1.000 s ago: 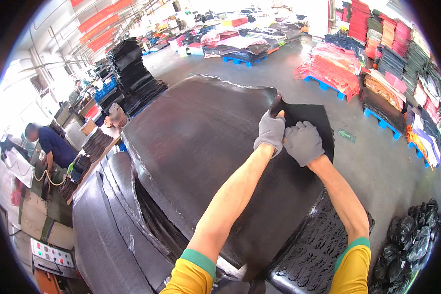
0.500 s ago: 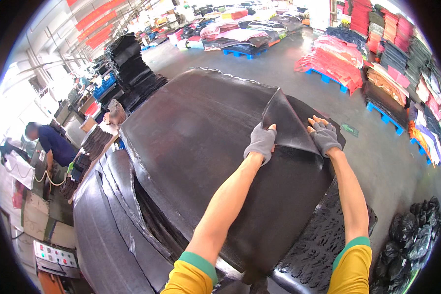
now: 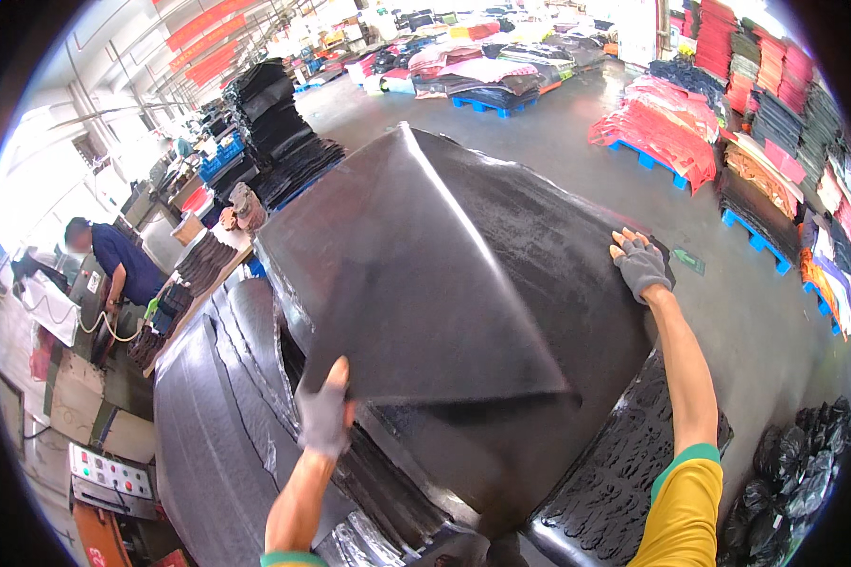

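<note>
In a grey fingerless glove, my left hand [image 3: 325, 416] pinches the edge of a large, smooth black sheet [image 3: 416, 312] that looks like rubber or leather. That sheet is folded back to the left, with a shiny crease running from the far corner toward the near right. Beneath it lies the stack of black sheets [image 3: 539, 255], its upper face bared on the right. My right hand [image 3: 642, 265], also gloved with bare fingertips, rests on the stack's right edge, fingers stretched out and holding nothing.
More black sheets [image 3: 227, 406] drape at the left, and a textured black sheet [image 3: 596, 482] lies at the near right. A co-worker [image 3: 118, 260] stands at the left beyond a control box [image 3: 112, 472]. Black bags [image 3: 794, 463] and loaded pallets [image 3: 657, 123] stand right.
My left hand has swung left and nearer to me, drawing the sheet's lifted part across in a wide fold. My right hand stays near the right edge, no longer beside the fold.
</note>
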The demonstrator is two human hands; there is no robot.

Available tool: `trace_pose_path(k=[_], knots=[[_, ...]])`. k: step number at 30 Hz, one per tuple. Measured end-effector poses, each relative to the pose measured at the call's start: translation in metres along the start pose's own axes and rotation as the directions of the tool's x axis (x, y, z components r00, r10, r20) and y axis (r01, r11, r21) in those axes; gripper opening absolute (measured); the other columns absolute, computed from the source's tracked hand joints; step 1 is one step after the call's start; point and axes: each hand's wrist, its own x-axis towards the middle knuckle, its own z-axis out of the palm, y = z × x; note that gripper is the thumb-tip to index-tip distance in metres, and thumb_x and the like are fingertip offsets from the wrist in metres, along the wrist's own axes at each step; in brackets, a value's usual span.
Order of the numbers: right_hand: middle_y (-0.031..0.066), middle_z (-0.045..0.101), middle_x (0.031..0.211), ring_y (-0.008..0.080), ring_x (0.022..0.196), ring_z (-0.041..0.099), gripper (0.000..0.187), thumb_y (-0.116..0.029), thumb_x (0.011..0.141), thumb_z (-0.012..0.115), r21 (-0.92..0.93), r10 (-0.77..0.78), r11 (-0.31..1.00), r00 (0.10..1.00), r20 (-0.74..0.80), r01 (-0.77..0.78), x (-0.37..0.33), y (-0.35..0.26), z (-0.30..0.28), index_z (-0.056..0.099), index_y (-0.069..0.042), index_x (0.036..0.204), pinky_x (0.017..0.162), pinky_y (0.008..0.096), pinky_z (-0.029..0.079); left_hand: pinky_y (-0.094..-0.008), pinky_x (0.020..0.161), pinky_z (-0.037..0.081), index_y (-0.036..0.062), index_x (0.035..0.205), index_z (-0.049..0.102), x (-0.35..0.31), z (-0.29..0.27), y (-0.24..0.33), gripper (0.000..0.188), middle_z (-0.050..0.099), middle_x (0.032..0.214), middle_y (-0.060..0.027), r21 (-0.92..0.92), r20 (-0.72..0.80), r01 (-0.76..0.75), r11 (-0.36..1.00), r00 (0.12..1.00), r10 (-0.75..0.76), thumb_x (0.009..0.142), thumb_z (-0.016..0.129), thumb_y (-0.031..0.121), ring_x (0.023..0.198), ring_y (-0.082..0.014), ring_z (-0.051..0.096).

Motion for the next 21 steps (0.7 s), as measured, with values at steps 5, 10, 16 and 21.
trace_pose_path(k=[5,10,16,21], knots=[[0.0082,0.042,0.153,0.0297,0.142,0.034,0.050,-0.042,0.099,0.044,-0.004,-0.006,1.000,0.998,-0.058,0.005,0.003,0.003,0.008,0.052,-0.018,0.142,0.116,0.0429,0.023,-0.0236,0.035,0.035,0.0072,0.109,0.063,-0.033,-0.049,-0.062,0.019,0.058,0.075,0.0011,0.061,-0.051,0.027,0.998,0.998,-0.024,0.095,0.067,0.021,0.045,-0.0087,0.046],[0.0132,0.048,0.147,0.0325,0.135,0.044,0.055,-0.044,0.095,0.054,0.001,0.061,0.998,0.973,-0.220,-0.062,0.010,0.008,0.019,0.053,-0.011,0.140,0.113,0.0422,0.031,-0.0261,0.041,0.042,0.0059,0.113,0.059,-0.023,-0.047,-0.113,0.024,0.057,0.080,-0.0006,0.033,0.017,0.104,0.994,0.994,-0.104,0.096,0.066,0.021,0.051,-0.0116,0.048],[0.0202,0.049,0.142,0.0331,0.131,0.047,0.071,-0.040,0.086,0.069,0.292,-0.006,0.948,0.922,-0.388,0.129,-0.032,-0.020,0.009,0.046,-0.003,0.142,0.110,0.0423,0.036,-0.0262,0.042,0.042,0.0058,0.112,0.058,-0.021,-0.053,-0.116,0.025,0.056,0.081,-0.0001,-0.009,0.045,0.112,0.994,0.993,-0.112,0.095,0.067,0.022,0.052,-0.0112,0.049],[0.0242,0.029,0.155,0.0356,0.147,0.026,0.116,-0.055,0.059,0.088,0.631,-0.734,0.473,0.671,-0.104,0.615,-0.165,-0.071,-0.033,0.037,0.005,0.143,0.118,0.0462,0.024,-0.0269,0.040,0.038,0.0038,0.105,0.060,-0.011,-0.070,-0.099,0.018,0.056,0.070,-0.0012,0.008,0.061,0.058,0.998,0.996,-0.058,0.096,0.066,0.019,0.043,-0.0130,0.048]])
